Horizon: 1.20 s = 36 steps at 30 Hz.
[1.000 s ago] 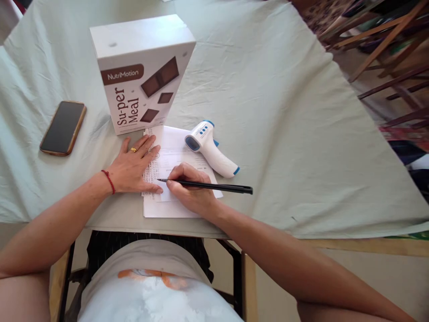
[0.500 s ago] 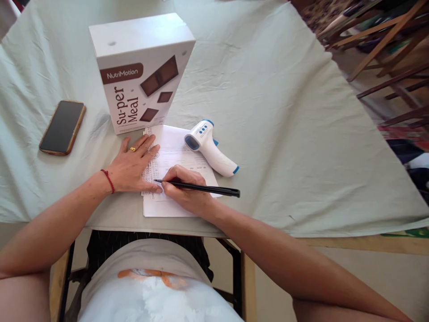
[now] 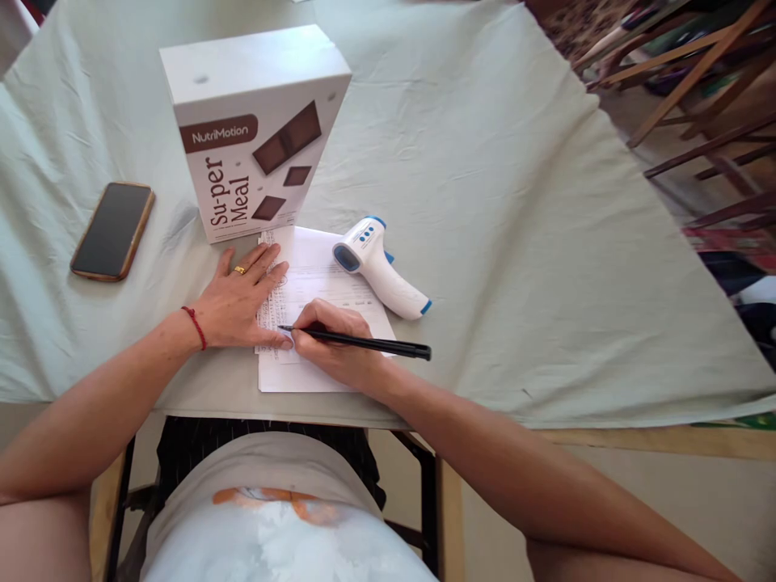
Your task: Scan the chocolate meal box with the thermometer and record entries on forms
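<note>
Several sheets of paper [image 3: 327, 271] lie on the cloth in front of me, with handwriting down their left side. My left hand [image 3: 246, 299] rests flat on that left edge, fingers spread, a gold ring on one finger. Pinched in my right hand [image 3: 333, 339] is a black pen [image 3: 376, 343], its tip at the handwritten part close to my left thumb. A white and blue infrared thermometer [image 3: 381, 267] lies over the right edge of the papers. Right behind the papers stands an upright white and brown box [image 3: 260, 153].
A smartphone [image 3: 113, 230] in a brown case lies at the left. The table is covered by a pale green cloth [image 3: 515, 242]. Wooden folding chairs [image 3: 697, 89] stand beyond the table's right edge.
The back end of the pen has shifted very slightly left and down. My left hand stays in place, and the papers, thermometer and box look unmoved.
</note>
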Available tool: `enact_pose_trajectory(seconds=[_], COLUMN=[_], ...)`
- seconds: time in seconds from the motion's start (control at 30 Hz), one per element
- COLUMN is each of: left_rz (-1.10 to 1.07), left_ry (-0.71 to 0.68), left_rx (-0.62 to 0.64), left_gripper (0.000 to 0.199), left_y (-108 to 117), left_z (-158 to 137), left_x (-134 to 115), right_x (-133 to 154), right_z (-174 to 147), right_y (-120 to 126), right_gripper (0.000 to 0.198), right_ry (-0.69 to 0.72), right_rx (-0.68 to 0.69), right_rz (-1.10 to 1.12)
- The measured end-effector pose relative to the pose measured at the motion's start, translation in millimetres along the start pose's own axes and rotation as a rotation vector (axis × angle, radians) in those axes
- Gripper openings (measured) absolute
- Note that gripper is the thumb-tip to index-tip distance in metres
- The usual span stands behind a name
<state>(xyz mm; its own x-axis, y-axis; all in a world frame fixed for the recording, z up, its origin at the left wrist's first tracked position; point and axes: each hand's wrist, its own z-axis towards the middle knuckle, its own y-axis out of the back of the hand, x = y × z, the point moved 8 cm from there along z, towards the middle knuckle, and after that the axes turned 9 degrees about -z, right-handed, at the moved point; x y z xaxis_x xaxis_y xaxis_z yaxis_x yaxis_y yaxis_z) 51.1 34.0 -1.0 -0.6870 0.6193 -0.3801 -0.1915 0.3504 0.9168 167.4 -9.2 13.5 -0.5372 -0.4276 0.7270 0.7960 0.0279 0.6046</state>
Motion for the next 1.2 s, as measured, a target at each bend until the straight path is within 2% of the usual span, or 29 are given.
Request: enact_pose_trajectory(seconds=[0.33, 0.5, 0.73, 1.2], left_rz=[0.016, 0.006, -0.015, -0.013], left_ry=[0.034, 0.017, 0.002, 0.014], left_rx=[0.027, 0.011, -0.005, 0.014], left_gripper=[0.112, 0.113, 0.111, 0.114], left_y=[1.1, 2.2, 2.4, 2.5], left_z=[0.5, -0.1, -0.5, -0.5], left_x=[-0.4, -0.6, -0.4, 0.4], right_x=[0.4, -1.0, -1.5, -0.8], right_z=[1.2, 2.6, 2.5, 3.9], right_y=[-0.2, 4.1, 0.7, 0.1], right_gripper=[0.012, 0.013, 0.013, 0.014], right_ry=[-0.022, -0.038, -0.061, -0.071], right_rx=[0.003, -0.053, 0.008, 0.049], right_rz=[0.006, 0.028, -0.007, -0.015])
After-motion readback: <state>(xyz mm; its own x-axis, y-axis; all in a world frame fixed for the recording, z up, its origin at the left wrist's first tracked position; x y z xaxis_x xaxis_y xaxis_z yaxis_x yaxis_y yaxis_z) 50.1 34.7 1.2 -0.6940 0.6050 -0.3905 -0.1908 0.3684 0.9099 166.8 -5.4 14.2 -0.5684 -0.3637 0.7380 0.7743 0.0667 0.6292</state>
